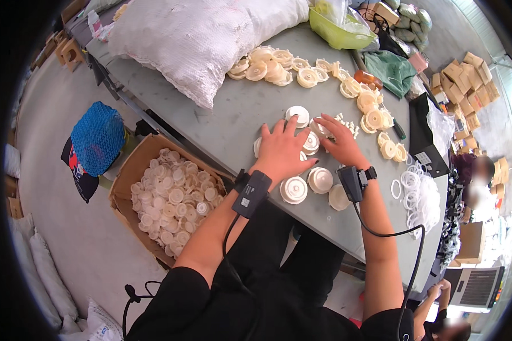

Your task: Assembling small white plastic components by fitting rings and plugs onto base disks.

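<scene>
On the floor at the far left and across the grey table, from left to right:

- A blue mesh bag [98,136] sits on a dark cap beside the table.
- Next to it stands a cardboard box [132,170] filled with white plastic caps [173,202], below the table's near edge.
- A big white woven sack [193,34] lies on the far left part of the table [239,111].
- The left hand [283,150] lies flat, fingers spread, palm down on the table, resting over white round lids [312,142]; it grips nothing. A black band with a cable sits at its wrist.
- Two more white lids [294,190] lie just in front of that hand, near the table edge.
- The right hand [338,139] lies just beside the left, fingers bent down onto small white parts [347,122]; whether it pinches one I cannot tell.
- Cream-coloured discs [267,68] are heaped behind the hands and trail to the right.
- A green bowl [335,34] stands at the far edge.
- Thin white rings [418,190] are piled at the right, near a black box [424,128].
</scene>
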Demonstrator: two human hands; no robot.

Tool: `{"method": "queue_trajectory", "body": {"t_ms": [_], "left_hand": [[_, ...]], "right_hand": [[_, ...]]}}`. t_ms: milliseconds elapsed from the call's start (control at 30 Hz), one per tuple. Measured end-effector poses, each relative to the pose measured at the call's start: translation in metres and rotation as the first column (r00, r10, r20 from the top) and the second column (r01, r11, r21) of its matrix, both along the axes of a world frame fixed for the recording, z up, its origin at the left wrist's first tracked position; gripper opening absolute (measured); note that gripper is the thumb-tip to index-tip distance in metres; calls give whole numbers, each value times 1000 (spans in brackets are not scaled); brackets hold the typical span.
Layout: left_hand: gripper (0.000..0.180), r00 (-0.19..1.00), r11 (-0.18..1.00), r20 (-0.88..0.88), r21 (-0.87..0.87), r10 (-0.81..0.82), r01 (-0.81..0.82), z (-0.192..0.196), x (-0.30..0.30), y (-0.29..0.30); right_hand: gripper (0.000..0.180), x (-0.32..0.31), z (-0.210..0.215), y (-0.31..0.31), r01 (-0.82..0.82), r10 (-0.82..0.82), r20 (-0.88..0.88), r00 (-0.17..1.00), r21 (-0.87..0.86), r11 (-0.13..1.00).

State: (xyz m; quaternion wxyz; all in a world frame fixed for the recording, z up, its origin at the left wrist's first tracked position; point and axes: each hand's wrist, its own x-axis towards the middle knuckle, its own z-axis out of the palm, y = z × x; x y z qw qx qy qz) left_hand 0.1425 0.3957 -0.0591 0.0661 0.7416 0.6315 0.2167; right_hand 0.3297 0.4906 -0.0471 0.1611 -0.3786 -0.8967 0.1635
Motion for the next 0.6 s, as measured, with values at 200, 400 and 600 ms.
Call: {"method": "queue_trajectory", "body": {"t_ms": [200,400,600], "left_hand": [[67,999,999,9,-19,-37,38,3,27,-1],[67,994,985,108,173,-15,-4,8,32,-10],[66,984,985,64,46,-168,165,-2,29,-68]], "right_hand": [[48,28,-6,-11,37,-40,-98,994,-25,999],[46,53,17,-52,175,-174,-214,961,-17,984],[53,52,28,-143,151,-151,6,988,4,988]]}}
